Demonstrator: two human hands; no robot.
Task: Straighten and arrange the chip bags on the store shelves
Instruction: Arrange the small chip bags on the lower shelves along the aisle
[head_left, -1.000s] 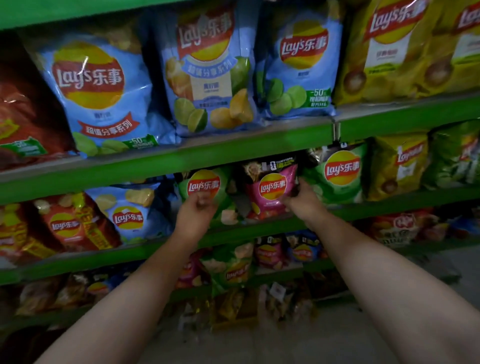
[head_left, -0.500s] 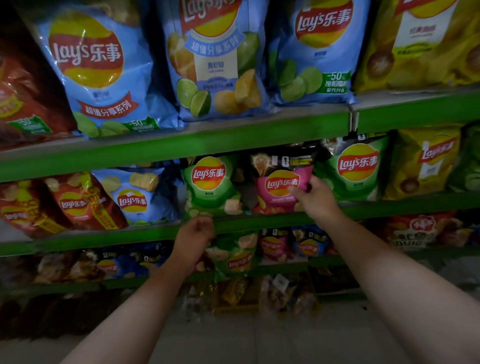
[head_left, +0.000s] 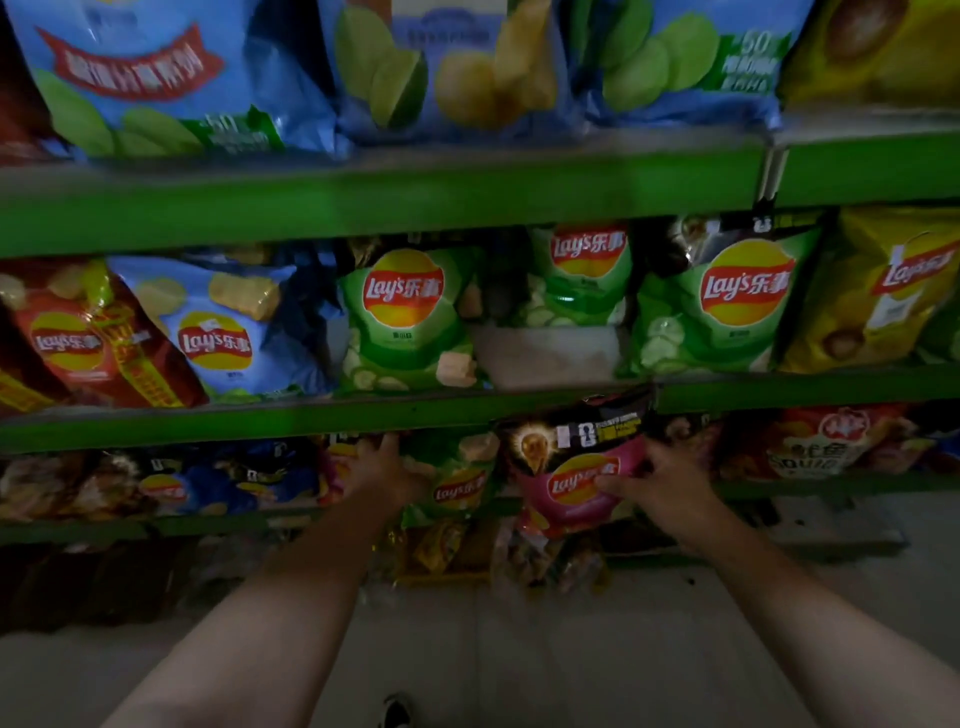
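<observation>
Head view, looking down past two bare forearms at green store shelves. Right hand (head_left: 660, 486) grips a pink and black chip bag (head_left: 582, 467), fingers curled round its right edge with the thumb across the front; the bag hangs in front of the lower shelf, its top overlapping the shelf edge (head_left: 311, 415) above. Left hand (head_left: 387, 470), fingers spread and half open, rests against a small green chip bag (head_left: 460, 483) just to its right. Above both hands stand larger green bags (head_left: 408, 317) with a bare gap between them.

Dim aisle, green shelving (head_left: 395, 197), pale floor (head_left: 519, 649)
</observation>
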